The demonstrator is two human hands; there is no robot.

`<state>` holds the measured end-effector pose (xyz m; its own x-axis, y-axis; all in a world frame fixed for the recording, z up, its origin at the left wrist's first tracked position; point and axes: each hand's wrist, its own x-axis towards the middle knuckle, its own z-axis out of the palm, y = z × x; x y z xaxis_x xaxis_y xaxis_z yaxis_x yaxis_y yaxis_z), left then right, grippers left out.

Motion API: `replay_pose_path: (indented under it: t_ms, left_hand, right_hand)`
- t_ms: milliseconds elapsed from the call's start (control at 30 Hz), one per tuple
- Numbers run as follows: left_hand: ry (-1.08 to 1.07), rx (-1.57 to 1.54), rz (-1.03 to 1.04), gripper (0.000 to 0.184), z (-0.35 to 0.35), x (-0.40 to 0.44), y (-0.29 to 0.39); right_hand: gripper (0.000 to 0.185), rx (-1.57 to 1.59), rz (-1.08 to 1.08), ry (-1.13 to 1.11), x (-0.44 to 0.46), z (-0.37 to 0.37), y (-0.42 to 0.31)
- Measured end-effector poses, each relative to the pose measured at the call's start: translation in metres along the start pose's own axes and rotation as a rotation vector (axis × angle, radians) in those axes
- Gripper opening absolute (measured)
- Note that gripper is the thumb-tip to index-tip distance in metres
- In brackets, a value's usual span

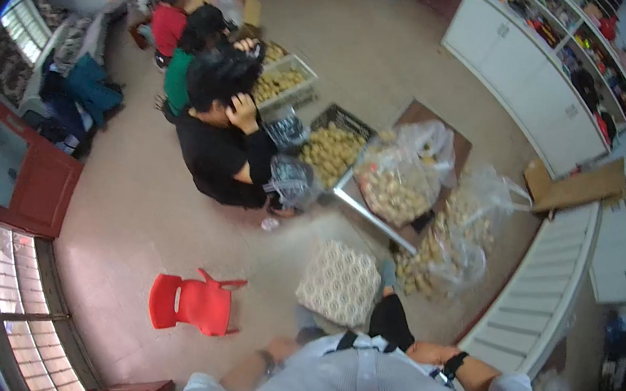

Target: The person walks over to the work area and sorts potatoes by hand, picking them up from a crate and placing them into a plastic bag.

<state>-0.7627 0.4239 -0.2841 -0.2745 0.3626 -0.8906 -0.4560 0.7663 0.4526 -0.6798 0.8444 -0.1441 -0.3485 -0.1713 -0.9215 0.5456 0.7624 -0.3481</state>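
Observation:
In front of me stands a low seat with a pale patterned cover (339,282). My left hand (282,348) is close to my body, to the left of this seat, and its fingers are smeared by motion. My right hand (427,353) is near my right side, beside a dark cloth-like shape (391,322); its fingers are hidden. I cannot make out anything held in either hand. A strap circles each wrist.
A red child's chair (207,306) stands to the left. Ahead are a clear bag of tan lumps (398,183) on a low table (407,114), another bag (475,225), crates (309,76) and a person in black (213,147). A white radiator (534,284) is on the right.

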Motion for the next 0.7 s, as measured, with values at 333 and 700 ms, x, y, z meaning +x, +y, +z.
replay_pose_path:
  t_ms: [333, 700]
  left_hand:
    - [0.283, 0.158, -0.015, 0.041, 0.028, 0.093, 0.058]
    - [0.574, 0.579, 0.115, 0.025, -0.005, 0.059, 0.228]
  right_hand:
    - [0.037, -0.207, -0.4, -0.235, 0.129, -0.163, 0.107]
    - [0.025, 0.383, -0.285, -0.576, 0.156, -0.222, 0.193]
